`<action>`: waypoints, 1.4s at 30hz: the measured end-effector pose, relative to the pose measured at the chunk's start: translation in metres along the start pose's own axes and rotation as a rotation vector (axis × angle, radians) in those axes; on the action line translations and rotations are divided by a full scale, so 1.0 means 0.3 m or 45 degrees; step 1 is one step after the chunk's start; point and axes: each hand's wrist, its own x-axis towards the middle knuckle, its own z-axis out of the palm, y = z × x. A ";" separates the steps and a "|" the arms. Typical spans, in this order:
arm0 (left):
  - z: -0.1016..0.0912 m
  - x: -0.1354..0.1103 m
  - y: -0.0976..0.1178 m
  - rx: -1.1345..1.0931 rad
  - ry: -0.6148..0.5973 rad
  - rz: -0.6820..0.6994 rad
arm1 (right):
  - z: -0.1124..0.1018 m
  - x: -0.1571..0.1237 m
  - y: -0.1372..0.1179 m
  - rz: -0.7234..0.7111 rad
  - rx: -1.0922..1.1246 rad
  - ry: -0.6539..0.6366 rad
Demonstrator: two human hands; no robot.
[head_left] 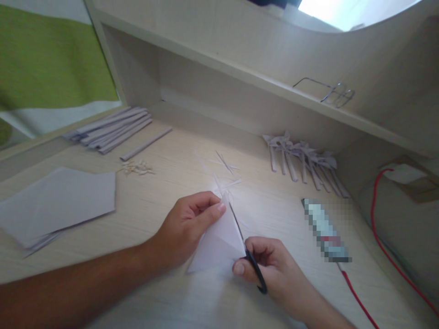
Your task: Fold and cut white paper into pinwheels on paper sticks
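My left hand (190,224) pinches the top corner of a folded white paper (219,244) held just above the wooden desk (178,301). My right hand (274,269) grips black-handled scissors (250,256), fingers through the loops. The thin blades run up along the right edge of the paper toward its tip. Both hands are closed on what they hold, close together near the front middle of the desk.
A stack of white sheets (58,203) lies at the left, rolled paper sticks (109,128) at the back left, finished paper pinwheels (305,160) at the back right. Thin paper slivers (224,171) lie scattered. A blurred tube (325,230), red cable (377,228) and glasses (329,91) on the shelf sit right.
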 end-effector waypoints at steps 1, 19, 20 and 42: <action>0.000 0.000 -0.002 0.005 0.002 0.010 | 0.001 0.000 -0.001 0.005 0.004 -0.004; 0.000 0.000 -0.005 0.233 0.023 0.141 | 0.009 0.001 -0.008 0.019 0.173 -0.035; 0.000 -0.001 -0.005 0.267 0.030 0.155 | 0.010 0.000 -0.011 0.026 0.185 -0.039; 0.001 -0.005 0.008 0.152 -0.076 0.062 | 0.012 -0.003 -0.012 0.007 0.092 0.007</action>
